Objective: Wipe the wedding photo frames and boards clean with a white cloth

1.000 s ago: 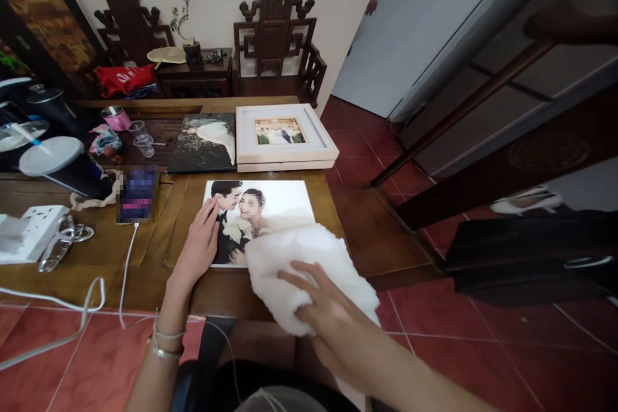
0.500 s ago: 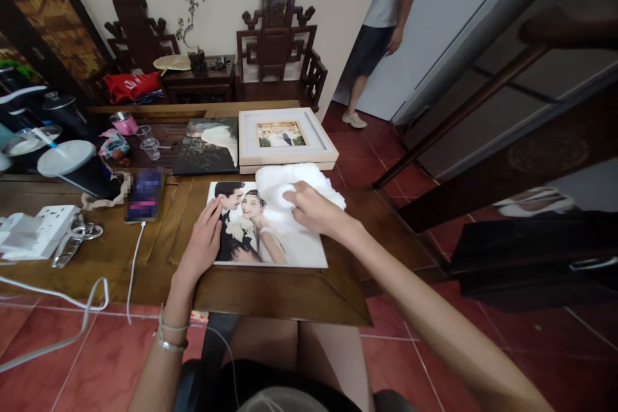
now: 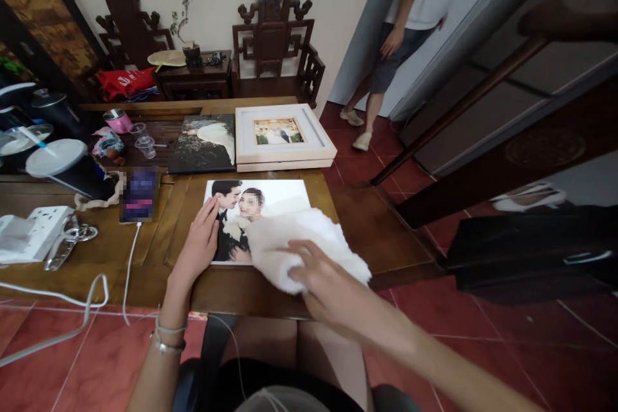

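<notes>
A photo panel (image 3: 284, 194) showing a couple lies flat near the front edge of the wooden table (image 3: 217, 293). On its left edge rests my left hand (image 3: 200, 235), fingers stretched out flat. My right hand (image 3: 311, 270) grips a white cloth (image 3: 328, 232), which spreads over the right lower part of the panel and past its right edge. The cloth hides that corner of the picture. Behind the panel sit a dark photo panel (image 3: 205, 148) and a pale framed picture (image 3: 246, 135).
At left are a phone (image 3: 139, 196) on a white cable, a power strip (image 3: 36, 232), a hair claw clip (image 3: 65, 244) and a lidded cup (image 3: 65, 167). Small clear cups (image 3: 145, 145) stand behind. Another person (image 3: 400, 32) stands beyond the table at right. Carved chairs (image 3: 275, 32) line the wall.
My right hand has drawn the white cloth from the panel's upper right down toward its lower right. My left hand stays in place. The other person has moved to the right.
</notes>
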{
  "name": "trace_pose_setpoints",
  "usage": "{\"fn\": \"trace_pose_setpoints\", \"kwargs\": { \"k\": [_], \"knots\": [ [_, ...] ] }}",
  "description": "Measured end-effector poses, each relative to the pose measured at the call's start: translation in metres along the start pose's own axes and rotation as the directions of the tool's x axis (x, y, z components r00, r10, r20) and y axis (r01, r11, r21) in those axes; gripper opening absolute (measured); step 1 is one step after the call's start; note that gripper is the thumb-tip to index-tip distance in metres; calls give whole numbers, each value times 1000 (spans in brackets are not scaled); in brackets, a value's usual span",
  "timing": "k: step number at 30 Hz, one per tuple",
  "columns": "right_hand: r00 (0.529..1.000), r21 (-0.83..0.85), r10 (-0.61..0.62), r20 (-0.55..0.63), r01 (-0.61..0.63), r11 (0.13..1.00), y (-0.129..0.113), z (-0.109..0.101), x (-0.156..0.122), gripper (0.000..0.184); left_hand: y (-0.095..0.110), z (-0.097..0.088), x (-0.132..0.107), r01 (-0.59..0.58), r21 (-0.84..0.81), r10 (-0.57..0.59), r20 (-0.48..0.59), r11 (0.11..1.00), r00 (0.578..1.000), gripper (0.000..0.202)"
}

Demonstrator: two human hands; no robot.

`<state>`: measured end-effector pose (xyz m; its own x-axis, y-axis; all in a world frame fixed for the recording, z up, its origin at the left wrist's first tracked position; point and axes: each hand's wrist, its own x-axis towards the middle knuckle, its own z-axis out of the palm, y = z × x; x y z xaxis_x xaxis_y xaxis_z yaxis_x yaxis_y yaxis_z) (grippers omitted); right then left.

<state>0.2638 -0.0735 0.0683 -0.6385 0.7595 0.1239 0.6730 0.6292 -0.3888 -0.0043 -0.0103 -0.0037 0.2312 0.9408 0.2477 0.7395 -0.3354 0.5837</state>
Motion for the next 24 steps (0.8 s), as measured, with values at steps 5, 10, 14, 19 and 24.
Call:
{"fn": "trace_pose_setpoints", "kwargs": {
  "k": [5,10,14,19,24],
  "knots": [
    [991,-105,120,53,-114,988,44,-17,82,32,-1,-2,1,6,-22,-6,9,1000,1000,48],
    [989,-120,149,-9,-149,982,51,4,103,32,4,-3,1,7,-29,-7,-4,1000,1000,48],
    [994,-92,95,-55,-100,991,20,35,54,24,3,-1,1,10,-29,-11,-22,1000,1000,48],
    [999,-13,7,32,-7,1000,-28,35,-7,33,3,1,-2,9,-13,-10,-30,1000,999,48],
    [998,-11,-39,58,39,999,-22,10,20,39,2,2,-2,12,-12,-12,-34,1000,999,48]
  ]
}}
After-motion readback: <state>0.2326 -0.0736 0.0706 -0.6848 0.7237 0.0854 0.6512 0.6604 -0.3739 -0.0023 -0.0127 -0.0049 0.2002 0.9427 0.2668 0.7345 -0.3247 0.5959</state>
